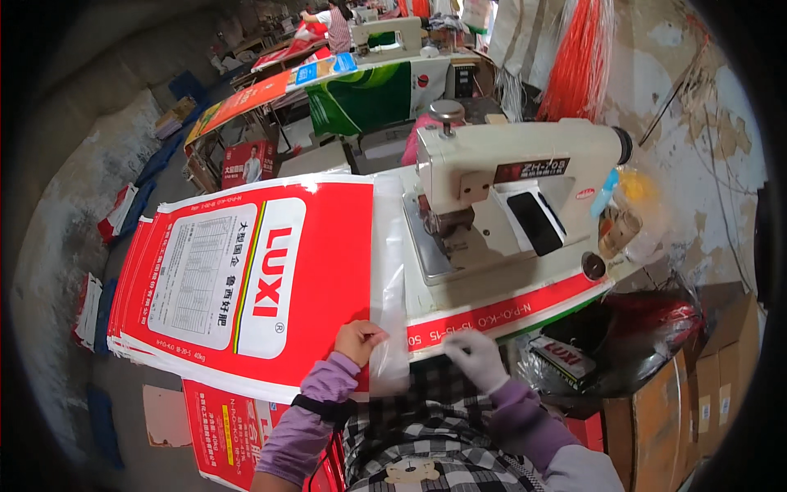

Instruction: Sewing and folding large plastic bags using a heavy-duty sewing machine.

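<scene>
So this was a rough concrete workshop with cracked walls, another person [334,25] bent over a second machine way at the back, and printed sacks lying all over the floor [65,246]. Up front sat a bench [492,289] with a cream industrial sewing machine [516,176] on it and a dark phone [534,223] resting on the machine bed.

A stack of red and white woven sacks [246,279] lay on the bench left of the machine, and the clear plastic liner [388,279] stuck out of the top sack's open end, running toward the person's lap. The left hand [359,340], bare, was pinching the liner where it met the sack's near corner. The right hand [478,354], in a white glove, was curled with its fingers pressed on the red-striped bag edge [508,310] at the bench's front lip; whether it actually gripped that edge couldn't be made out.

Doing this bit well probably comes down to smoothing the liner flat and squaring it with the sack mouth before anything goes near the needle [432,220], because slippery film likes to bunch or slide. Keeping both hands low and pulling lightly apart should hold the edge taut.

A cardboard box [672,410] and a black bag of scraps [623,344] sat to the right.
</scene>
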Motion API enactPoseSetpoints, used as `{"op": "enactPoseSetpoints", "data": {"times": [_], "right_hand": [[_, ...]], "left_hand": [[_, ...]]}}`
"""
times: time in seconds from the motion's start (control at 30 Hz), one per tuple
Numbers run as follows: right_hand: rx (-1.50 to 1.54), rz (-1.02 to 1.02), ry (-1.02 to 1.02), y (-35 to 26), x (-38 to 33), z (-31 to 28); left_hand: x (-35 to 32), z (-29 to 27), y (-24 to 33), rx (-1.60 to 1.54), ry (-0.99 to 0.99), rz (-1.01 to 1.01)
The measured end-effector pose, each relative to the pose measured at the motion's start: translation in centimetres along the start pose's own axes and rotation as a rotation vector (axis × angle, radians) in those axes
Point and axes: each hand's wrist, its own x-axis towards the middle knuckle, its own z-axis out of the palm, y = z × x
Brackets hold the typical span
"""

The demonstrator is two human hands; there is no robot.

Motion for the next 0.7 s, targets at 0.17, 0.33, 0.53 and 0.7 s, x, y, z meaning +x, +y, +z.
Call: {"op": "enactPoseSetpoints", "data": {"times": [0.17, 0.33, 0.53, 0.7], "right_hand": [[0.052, 0.159, -0.148, -1.6, 5.6, 6.5], [-0.195, 0.005, -0.161, -3.4, 6.2, 9.2], [-0.554, -0.394, 0.227, -4.3, 4.6, 6.8], [0.060, -0.093, -0.104, -8.7, 4.0, 10.4]], "left_hand": [[-1.2, -0.7, 2.9, -0.115, 0.064, 0.012], [-3.2, -3.9, 6.2, -0.397, 0.546, -0.063], [-5.6, -2.5, 6.3, -0.348, 0.444, 0.038], [-3.8, -3.0, 4.6, -1.062, 0.233, 0.071]]}}
